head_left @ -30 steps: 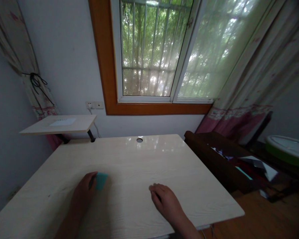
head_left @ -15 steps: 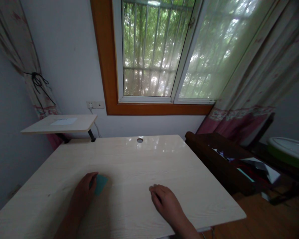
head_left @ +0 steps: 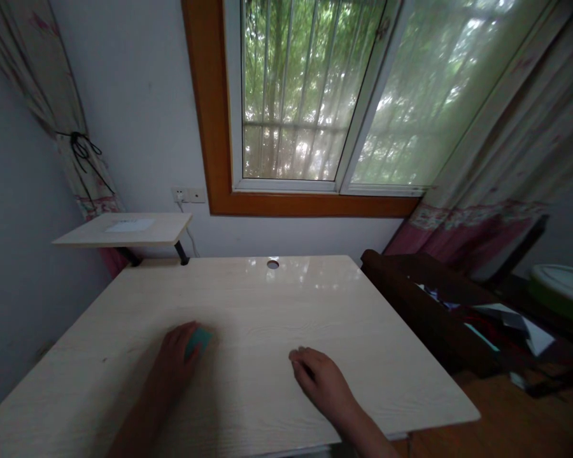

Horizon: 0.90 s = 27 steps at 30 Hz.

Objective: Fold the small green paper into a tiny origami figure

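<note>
A small teal piece of folded paper lies at the left part of the pale wooden desk. My left hand closes on it, with the thumb at its near edge and the fingers on its far left side. Part of the paper is covered by the fingers. Farther right, my right hand rests on the desk with its fingers curled towards the thumb. Nothing shows in that hand, and it is apart from the paper.
A small raised shelf with a white sheet stands at the desk's back left. The desk has a round cable hole near its back edge. To the right is a dark wooden piece of furniture with papers on it.
My left hand has shifted over the teal paper, covering more of it, and its thumb now shows at the near side. My right hand stays in much the same pose. The view has tilted slightly.
</note>
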Available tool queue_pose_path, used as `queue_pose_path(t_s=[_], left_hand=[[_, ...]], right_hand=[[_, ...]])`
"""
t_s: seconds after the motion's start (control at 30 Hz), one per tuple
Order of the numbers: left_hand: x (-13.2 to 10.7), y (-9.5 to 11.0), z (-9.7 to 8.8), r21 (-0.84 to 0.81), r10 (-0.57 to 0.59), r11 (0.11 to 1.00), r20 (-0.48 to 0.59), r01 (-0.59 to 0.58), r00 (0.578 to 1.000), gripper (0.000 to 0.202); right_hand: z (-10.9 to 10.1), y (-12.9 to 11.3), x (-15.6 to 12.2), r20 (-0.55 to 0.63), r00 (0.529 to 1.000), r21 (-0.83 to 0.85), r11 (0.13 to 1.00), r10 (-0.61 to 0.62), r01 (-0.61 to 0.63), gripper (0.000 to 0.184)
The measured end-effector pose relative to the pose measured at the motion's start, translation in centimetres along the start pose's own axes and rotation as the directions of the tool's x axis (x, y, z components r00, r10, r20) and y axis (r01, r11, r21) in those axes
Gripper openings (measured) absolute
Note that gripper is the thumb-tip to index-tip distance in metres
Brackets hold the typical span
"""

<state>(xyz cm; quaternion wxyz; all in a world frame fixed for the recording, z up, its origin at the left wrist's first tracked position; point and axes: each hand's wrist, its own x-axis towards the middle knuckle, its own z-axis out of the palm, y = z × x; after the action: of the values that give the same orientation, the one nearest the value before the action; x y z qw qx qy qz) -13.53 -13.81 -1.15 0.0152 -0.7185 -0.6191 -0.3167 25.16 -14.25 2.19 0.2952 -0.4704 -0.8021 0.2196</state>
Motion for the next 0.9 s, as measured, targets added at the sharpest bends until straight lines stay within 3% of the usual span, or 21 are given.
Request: queue_pose_path(t_s=[0.17,0.27,0.43,0.7,0.9], left_hand=[[-1.7,0.5,0.1,0.131,-0.002,0.991,0.033,-0.002,0.999,0.062],[-2.6,0.5,0.0,0.137,-0.051,0.989,0.034,0.045,0.998,0.068],[-2.9,0.0,-0.1,0.083,-0.103,0.991,0.029,0.100,0.994,0.062],[-2.8,-0.8,0.3,0.048,-0.163,0.986,0.029,0.162,0.986,0.054],[-1.9,-0.7,0.1,0.011,-0.183,0.983,0.060,0.183,0.981,0.054]], right_hand=[[-0.9,0.8,1.0,0.013,0.999,0.239,0.970,0.047,-0.049,0.022],[-1.1,2.5,2.1,0.002,0.997,0.288,0.955,0.078,-0.075,0.020],[-0.6,4.6,5.0,-0.055,0.989,0.314,0.942,0.140,-0.116,0.021],[1.0,4.8,9.9,-0.093,0.988,0.268,0.959,0.123,-0.094,0.024],[1.7,5.4,12.5,-0.054,0.992,0.253,0.962,0.116,-0.098,0.025]])
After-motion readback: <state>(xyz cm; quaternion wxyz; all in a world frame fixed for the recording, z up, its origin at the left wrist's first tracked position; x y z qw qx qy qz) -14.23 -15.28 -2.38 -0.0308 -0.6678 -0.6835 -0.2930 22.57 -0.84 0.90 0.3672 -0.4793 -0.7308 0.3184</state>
